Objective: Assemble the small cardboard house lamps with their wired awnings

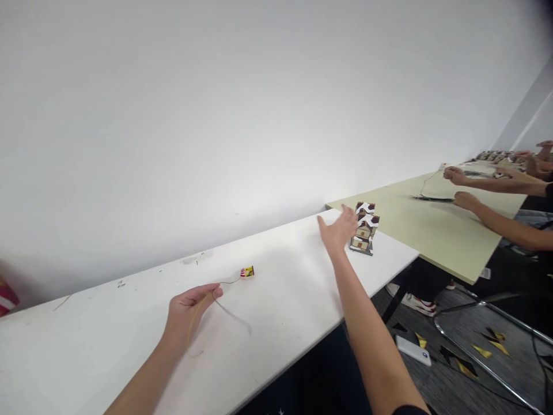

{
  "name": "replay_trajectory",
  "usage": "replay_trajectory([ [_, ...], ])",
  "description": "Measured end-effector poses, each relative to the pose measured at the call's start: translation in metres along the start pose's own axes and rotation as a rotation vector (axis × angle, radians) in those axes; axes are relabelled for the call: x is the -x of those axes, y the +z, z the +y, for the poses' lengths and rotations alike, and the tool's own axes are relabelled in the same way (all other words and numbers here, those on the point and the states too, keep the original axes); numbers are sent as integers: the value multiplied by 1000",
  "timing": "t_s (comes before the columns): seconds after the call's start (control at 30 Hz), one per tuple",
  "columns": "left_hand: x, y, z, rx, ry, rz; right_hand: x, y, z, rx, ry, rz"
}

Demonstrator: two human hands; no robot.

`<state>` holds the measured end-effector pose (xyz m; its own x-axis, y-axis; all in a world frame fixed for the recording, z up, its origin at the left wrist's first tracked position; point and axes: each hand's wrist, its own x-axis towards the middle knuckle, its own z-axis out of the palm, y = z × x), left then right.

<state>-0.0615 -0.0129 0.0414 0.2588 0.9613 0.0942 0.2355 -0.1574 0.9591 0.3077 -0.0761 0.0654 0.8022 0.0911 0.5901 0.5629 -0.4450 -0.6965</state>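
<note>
My left hand [188, 311] pinches a thin string [230, 282] between thumb and fingertips. From the pinch the string runs to a small yellow, red and white tag-like piece [247, 272] at its far end. A loose length of it hangs below the hand. Further right, my right hand [338, 230] is open, its fingers spread, beside the brown and white house-shaped pieces [365, 230]. These lie overlapping near the white table's far right end. The fingertips partly overlap their left edge; whether they touch, I cannot tell.
The white table [129, 346] runs along a wall and meets a cream table [401, 225]. There a co-worker's hands [460, 184] handle a string and a dark strip. Below are a white power bank-like box [413, 350], scraps and a metal chair frame [488, 369].
</note>
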Motion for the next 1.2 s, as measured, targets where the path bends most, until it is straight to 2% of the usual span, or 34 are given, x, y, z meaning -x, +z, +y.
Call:
replay_trajectory([
  [0.07,4,4,1,37,17,-34,-14,-9,23,79,130,140],
  [0.13,6,7,-2,20,61,-73,-26,-15,47,121,260,189],
  [0.2,8,10,-7,-80,181,-96,-35,-16,69,114,389,145],
  [0.3,7,13,-17,-262,550,-131,-43,-16,90,58,494,-49],
  [0.37,8,15,-21,-345,807,-153,-43,-16,95,46,499,-123],
  [0.43,10,16,-20,-404,979,-171,-39,-17,93,43,480,-147],
  [0.57,18,16,-10,-464,1136,-199,-23,-20,79,19,408,-204],
  [0.73,23,19,-2,-424,1129,-168,14,-20,49,-86,248,-336],
  [0.93,23,23,-7,-316,1038,-127,73,-11,-1,-315,123,-555],
  [1.0,24,22,-8,-263,967,-134,93,-9,-18,-445,85,-660],
  [1.13,25,19,-5,-173,744,-192,119,-6,-48,-662,-57,-1048],
  [1.2,27,18,-3,-153,617,-191,125,-6,-60,-652,-141,-1088],
])
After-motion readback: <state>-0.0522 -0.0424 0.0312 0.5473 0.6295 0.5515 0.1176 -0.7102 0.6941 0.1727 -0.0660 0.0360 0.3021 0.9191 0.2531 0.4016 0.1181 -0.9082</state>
